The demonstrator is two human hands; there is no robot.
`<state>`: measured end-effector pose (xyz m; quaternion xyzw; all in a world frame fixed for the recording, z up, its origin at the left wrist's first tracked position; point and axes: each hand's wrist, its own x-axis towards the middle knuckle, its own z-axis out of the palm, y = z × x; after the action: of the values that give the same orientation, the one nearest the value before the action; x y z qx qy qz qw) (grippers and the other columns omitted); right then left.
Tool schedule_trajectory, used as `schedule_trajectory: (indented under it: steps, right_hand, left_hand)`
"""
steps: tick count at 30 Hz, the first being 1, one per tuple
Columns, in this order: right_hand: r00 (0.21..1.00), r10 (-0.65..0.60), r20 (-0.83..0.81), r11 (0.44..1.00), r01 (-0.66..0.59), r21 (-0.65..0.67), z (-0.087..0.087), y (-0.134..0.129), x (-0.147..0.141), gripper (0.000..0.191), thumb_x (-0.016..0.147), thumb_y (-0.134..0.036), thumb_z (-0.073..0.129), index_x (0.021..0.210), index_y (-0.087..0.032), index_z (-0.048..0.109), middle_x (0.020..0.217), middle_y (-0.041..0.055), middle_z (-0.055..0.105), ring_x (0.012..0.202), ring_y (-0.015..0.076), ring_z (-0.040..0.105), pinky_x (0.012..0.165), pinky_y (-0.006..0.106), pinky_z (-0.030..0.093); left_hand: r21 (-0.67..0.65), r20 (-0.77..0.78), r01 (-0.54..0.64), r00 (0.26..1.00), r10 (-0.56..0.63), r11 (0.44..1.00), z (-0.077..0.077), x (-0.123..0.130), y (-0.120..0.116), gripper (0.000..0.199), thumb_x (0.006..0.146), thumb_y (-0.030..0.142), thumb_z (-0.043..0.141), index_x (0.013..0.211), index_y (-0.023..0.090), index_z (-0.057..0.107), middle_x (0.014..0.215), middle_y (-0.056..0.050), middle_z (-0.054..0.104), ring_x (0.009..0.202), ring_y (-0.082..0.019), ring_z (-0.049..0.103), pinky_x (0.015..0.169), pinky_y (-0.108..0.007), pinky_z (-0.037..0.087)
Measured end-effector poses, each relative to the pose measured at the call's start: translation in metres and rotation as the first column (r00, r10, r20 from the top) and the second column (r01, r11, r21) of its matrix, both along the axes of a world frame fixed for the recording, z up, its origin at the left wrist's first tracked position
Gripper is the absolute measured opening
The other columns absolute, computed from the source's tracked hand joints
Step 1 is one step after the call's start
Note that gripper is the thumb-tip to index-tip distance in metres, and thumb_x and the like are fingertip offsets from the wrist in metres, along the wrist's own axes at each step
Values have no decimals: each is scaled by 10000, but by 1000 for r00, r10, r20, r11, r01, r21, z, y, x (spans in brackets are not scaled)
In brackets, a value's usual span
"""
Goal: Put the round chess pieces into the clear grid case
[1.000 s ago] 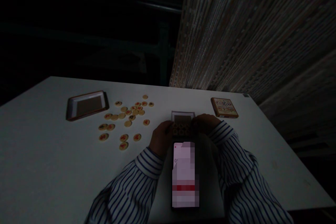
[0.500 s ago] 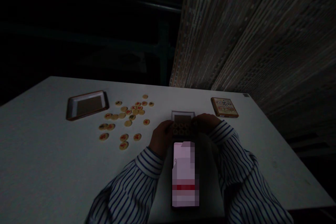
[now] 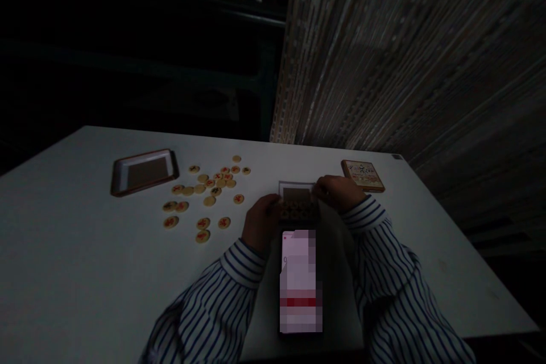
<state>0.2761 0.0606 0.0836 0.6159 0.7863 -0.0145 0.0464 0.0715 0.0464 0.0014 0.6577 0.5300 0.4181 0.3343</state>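
A small tray-like box (image 3: 297, 184) lies in front of me, with round xiangqi pieces (image 3: 294, 206) in rows in its near part. My left hand (image 3: 262, 220) is closed at the box's left edge, its fingertips in shadow. At the upper right corner of the box, my right hand (image 3: 339, 192) has its fingers bent and pressed together; darkness hides whatever is between them. Just below the box lies a phone (image 3: 298, 281) with a lit, partly blurred-out screen. Several loose xiangqi pieces (image 3: 209, 201) with red or dark characters are scattered left of my hands, some overlapping.
An open rectangular tray (image 3: 147, 172) rests at the far left of the white table (image 3: 106, 273). A flat box with a printed lid (image 3: 362, 175) sits at the far right. Behind the table hangs a strand curtain (image 3: 341, 68). The room is dark.
My right hand has risen slightly along the box's right side, toward its far corner. The left hand stays at the left edge. The view has shifted a little.
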Motion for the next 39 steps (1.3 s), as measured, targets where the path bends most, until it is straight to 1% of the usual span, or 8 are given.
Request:
schedule_trajectory:
  steps: [8, 12, 15, 20, 23, 28, 34, 39]
  right_hand:
    - [994, 5, -105, 987, 12, 160, 14, -14, -7, 297, 860, -335, 327, 866, -175, 577, 868, 54, 617, 829, 146, 552, 709, 236, 351]
    - [976, 52, -210, 963, 6, 269, 14, -20, -5, 287, 869, -310, 320, 846, -175, 572, 830, 45, 627, 780, 145, 558, 690, 243, 355]
    - [954, 86, -288, 951, 8, 310, 14, -23, -3, 275, 871, -303, 320, 845, -183, 566, 823, 37, 635, 756, 142, 563, 694, 247, 362]
    - [926, 112, -360, 952, 4, 305, 14, -27, -8, 269, 866, -302, 328, 849, -184, 568, 799, 37, 639, 733, 139, 574, 682, 243, 378]
    - [918, 130, -374, 956, -16, 293, 13, -28, -15, 263, 859, -299, 342, 857, -181, 577, 813, 38, 641, 754, 142, 577, 678, 241, 387]
    - [917, 157, -366, 962, -59, 265, 13, -27, -29, 229, 833, -281, 383, 864, -180, 586, 830, 34, 642, 758, 142, 573, 684, 239, 393]
    - [927, 168, -336, 968, -90, 236, 17, -24, -44, 213, 825, -275, 391, 853, -187, 583, 812, 23, 637, 712, 128, 564, 631, 221, 386]
    - [932, 180, -314, 965, -106, 240, 21, -23, -51, 258, 855, -304, 342, 891, -189, 570, 843, 36, 644, 770, 137, 581, 678, 231, 392]
  left_hand:
    - [24, 119, -5, 993, 2, 1000, 7, -6, -2, 247, 743, 270, 497, 948, 166, 589, 989, -79, 622, 863, -168, 598, 755, -318, 503]
    - [44, 110, -31, 994, 26, 999, 15, -16, -7, 242, 730, 318, 516, 888, 159, 607, 932, -73, 642, 817, -163, 607, 743, -302, 496]
    - [32, 75, -42, 996, 40, 999, 23, -26, -13, 248, 733, 361, 505, 841, 168, 617, 856, -58, 659, 775, -164, 611, 697, -284, 494]
    - [0, 8, -37, 999, 37, 999, 32, -43, -26, 254, 740, 390, 486, 796, 179, 616, 737, -26, 659, 698, -155, 606, 619, -257, 476]
    - [-17, 3, -9, 1000, 9, 1000, 34, -52, -32, 242, 743, 374, 484, 794, 171, 607, 737, -23, 652, 674, -143, 601, 610, -249, 468]
    - [-3, -17, -37, 999, 37, 999, 37, -65, -38, 209, 740, 340, 490, 769, 166, 602, 696, -16, 644, 641, -131, 593, 605, -237, 457]
    - [46, -50, -78, 996, 80, 996, 34, -82, -39, 216, 726, 362, 512, 757, 167, 601, 720, -25, 644, 681, -143, 593, 660, -259, 459]
    - [25, -32, -127, 991, 128, 992, 31, -101, -39, 252, 729, 392, 503, 774, 165, 601, 745, -34, 651, 700, -152, 599, 686, -274, 466]
